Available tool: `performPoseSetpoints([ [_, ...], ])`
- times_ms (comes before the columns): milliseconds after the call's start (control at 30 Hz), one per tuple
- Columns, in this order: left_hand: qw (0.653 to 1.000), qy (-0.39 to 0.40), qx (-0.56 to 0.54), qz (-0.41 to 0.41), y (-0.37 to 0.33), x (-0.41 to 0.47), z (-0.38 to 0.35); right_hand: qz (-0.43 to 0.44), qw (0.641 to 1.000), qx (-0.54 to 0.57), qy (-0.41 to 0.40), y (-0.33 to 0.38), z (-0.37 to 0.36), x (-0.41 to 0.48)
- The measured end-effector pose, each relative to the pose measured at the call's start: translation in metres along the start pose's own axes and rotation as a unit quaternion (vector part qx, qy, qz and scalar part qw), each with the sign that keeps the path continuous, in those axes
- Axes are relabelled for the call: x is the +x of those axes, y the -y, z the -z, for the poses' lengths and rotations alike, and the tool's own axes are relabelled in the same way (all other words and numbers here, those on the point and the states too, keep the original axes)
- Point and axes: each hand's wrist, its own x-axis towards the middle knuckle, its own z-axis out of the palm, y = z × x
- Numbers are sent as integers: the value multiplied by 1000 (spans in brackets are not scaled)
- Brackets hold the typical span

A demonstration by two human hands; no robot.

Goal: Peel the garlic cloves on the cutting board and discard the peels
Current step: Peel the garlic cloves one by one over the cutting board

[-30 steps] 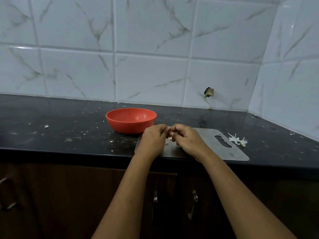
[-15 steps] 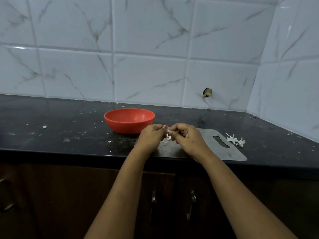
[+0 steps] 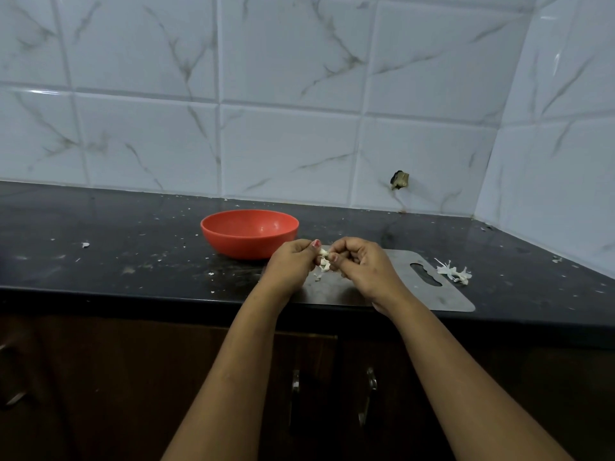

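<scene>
Over the steel cutting board point(image 3: 411, 289), my left hand point(image 3: 293, 262) and my right hand point(image 3: 361, 264) meet fingertip to fingertip. Between them they pinch a small white garlic clove point(image 3: 323, 257) with loose skin hanging from it. A few bits of peel point(image 3: 317, 277) lie on the board just under the hands. A pile of white peels point(image 3: 454, 272) sits on the counter past the board's right end. Whatever else is on the board behind my hands is hidden.
An orange bowl point(image 3: 249, 232) stands on the black counter point(image 3: 100, 257) just left of the board, close behind my left hand. Crumbs and flecks dot the counter. Tiled walls close off the back and right. Cabinet doors with handles point(image 3: 367, 394) are below.
My hands have shifted slightly on the clove, and more of its white skin shows between the fingertips. The bowl and the board have not moved.
</scene>
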Motion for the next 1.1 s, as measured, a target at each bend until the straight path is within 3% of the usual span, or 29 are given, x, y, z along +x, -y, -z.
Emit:
performPoseSetpoints([
  [167, 998, -1, -65, 15, -5, -3, 4, -27, 999, 28, -20, -1, 3, 1],
  [367, 997, -19, -72, 20, -2, -4, 9, -27, 997, -32, -60, -3, 0, 1],
  [600, 996, -31, -73, 32, -3, -7, 10, -31, 996, -72, -43, -3, -1, 2],
  [1100, 997, -55, -46, -3, -5, -13, 7, -17, 999, 9, -26, 1, 1, -2],
])
